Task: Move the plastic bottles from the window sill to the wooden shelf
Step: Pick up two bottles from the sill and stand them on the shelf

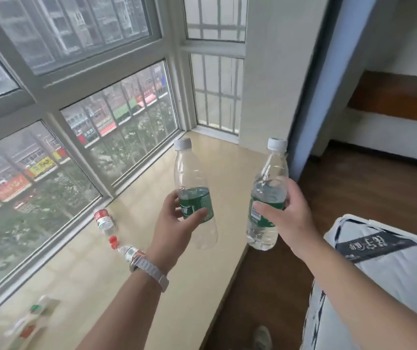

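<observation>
My left hand (174, 223) grips an empty clear bottle (192, 173) with a green label and white cap, held upright above the beige window sill (202, 274). My right hand (291, 218) holds a second green-label bottle (269, 178), partly filled with water, just past the sill's right edge over the floor. Two smaller red-label bottles stay on the sill near the window: one upright (103, 221), one with a red cap lying down (124, 248), partly hidden by my left wrist. A brown wooden shelf (399, 97) runs along the wall at far right.
A white pack with red and green marks (33, 322) lies on the sill at lower left. A white bed or mattress corner (384, 261) sits at lower right. Dark wood floor (366, 193) stretches between sill and shelf. A blue-grey curtain or post (328, 72) stands by the sill's right end.
</observation>
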Available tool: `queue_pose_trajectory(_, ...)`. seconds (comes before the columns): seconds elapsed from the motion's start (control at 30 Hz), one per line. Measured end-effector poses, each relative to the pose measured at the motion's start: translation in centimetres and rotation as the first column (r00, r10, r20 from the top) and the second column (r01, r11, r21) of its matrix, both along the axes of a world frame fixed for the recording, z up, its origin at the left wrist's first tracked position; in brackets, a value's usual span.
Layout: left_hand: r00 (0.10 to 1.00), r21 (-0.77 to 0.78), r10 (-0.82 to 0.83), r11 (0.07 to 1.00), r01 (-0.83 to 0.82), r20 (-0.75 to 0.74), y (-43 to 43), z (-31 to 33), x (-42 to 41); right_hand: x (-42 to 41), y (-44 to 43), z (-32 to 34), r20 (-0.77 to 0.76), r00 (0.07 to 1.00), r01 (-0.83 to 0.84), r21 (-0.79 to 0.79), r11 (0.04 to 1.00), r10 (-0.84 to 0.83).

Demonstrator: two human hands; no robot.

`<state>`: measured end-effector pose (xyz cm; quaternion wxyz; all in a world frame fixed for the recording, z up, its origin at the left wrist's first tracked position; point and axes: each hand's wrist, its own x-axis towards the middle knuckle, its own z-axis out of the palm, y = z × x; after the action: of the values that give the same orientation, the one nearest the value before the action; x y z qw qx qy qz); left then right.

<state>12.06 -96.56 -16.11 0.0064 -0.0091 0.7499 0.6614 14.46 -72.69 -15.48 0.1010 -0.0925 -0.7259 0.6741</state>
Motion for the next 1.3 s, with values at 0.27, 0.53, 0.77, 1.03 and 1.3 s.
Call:
queue_pose_trajectory(0.27,0.976,-0.028,-0.213,0.977,0.212,-0.039,14.2,0.3,-6.8,-1.9,12.8,0.4,-0.037,0.976,0.217,0.029,0.976,-0.216)
queue_pose_trajectory(0.53,0.912,-0.032,-0.408,0.913,0.407,-0.038,24.7,0.6,-9.4,-0.3,21.6,0.9,-0.043,0.910,0.414,0.101,0.905,-0.412)
queue_pose_trajectory(0.77,0.840,-0.008,-0.542,0.840,0.542,-0.033,30.7,0.8,-11.7,0.8,25.2,0.7,-0.005,0.840,0.537,0.146,0.831,-0.543)
queue_pose_trajectory(1.03,0.784,0.052,-0.621,0.782,0.621,-0.010,35.0,-0.4,-16.4,-2.5,28.4,0.1,0.061,0.774,0.608,0.209,0.766,-0.631)
queue_pose_trajectory(1.3,0.766,0.036,-0.643,0.765,0.643,-0.015,37.6,-0.9,-25.9,-10.6,30.3,0.3,0.085,0.761,0.620,0.193,0.760,-0.643)
